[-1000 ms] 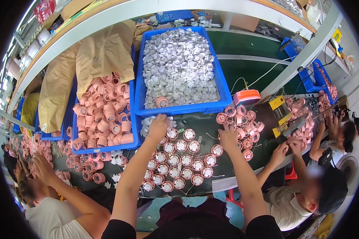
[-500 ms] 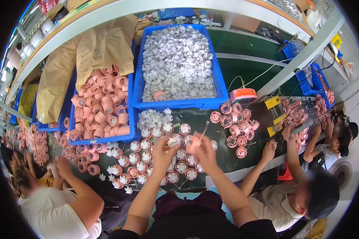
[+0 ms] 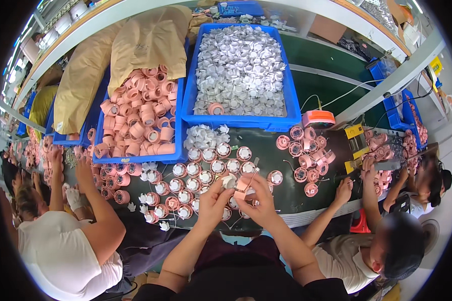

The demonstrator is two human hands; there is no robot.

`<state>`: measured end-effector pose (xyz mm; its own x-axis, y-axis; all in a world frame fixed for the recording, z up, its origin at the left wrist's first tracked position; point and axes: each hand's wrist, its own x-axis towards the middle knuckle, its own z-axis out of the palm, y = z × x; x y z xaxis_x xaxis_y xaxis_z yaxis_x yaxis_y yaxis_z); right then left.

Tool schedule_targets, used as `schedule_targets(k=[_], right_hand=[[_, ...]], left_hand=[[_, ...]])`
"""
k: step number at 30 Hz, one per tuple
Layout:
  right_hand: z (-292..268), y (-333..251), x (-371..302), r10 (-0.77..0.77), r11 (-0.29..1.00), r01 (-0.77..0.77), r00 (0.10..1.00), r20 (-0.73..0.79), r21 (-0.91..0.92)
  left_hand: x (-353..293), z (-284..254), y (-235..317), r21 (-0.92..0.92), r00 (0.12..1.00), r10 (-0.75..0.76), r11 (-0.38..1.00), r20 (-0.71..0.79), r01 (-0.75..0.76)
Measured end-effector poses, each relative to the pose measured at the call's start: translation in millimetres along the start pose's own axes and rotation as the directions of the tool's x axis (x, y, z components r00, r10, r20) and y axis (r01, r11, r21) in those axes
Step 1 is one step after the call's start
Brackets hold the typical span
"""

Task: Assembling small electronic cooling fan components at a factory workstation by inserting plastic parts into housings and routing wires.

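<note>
My left hand (image 3: pixel 214 201) pinches a small white plastic cap with petal-like points (image 3: pixel 229 181). In my right hand (image 3: pixel 261 203) is a pink ring-shaped housing (image 3: pixel 242 187), with a thin wire tail rising from it. The two parts are held close together in front of me; whether they touch I cannot tell. Beneath and around my hands, rows of pink housings with white caps (image 3: pixel 205 176) cover the dark green table. A heap of loose white caps (image 3: pixel 206 136) lies just beyond them.
A blue bin (image 3: pixel 188 113) of white caps stands ahead; left of it, another blue bin (image 3: pixel 135 159) holds pink rings under brown paper (image 3: pixel 150 45). To the right are a cluster of pink housings (image 3: pixel 306 155) and an orange-and-white device (image 3: pixel 318 118). Co-workers sit on both sides.
My hands have come closer together, bringing the cap and the pink housing side by side. The view has shifted, so the bins appear further right. The left co-worker's arms are raised further.
</note>
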<state>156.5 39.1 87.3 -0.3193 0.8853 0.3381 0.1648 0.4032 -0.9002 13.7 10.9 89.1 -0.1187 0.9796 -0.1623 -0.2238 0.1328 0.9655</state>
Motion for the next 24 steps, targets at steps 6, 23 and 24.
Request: schedule_targets(k=[6, 23, 24], right_hand=[[-3.4, -6.4, -0.8, -0.051, 0.995, 0.05, 0.999, -0.007, -0.09], [-5.3, -8.9, -9.5, -0.08, 0.987, 0.087, 0.995, 0.054, -0.133], [-5.6, -9.1, -10.4, -0.08, 0.987, 0.086, 0.995, 0.053, -0.132]], left_hand=[[-3.6, -0.3, 3.6, 0.104, 1.0, 0.023, 0.994, -0.008, -0.022], [-19.9, 4.7, -1.8, 0.314, 0.986, 0.167, 0.936, 0.01, -0.161], [-20.2, 5.2, -8.4, 0.239, 0.989, 0.149, 0.959, 0.019, -0.15]])
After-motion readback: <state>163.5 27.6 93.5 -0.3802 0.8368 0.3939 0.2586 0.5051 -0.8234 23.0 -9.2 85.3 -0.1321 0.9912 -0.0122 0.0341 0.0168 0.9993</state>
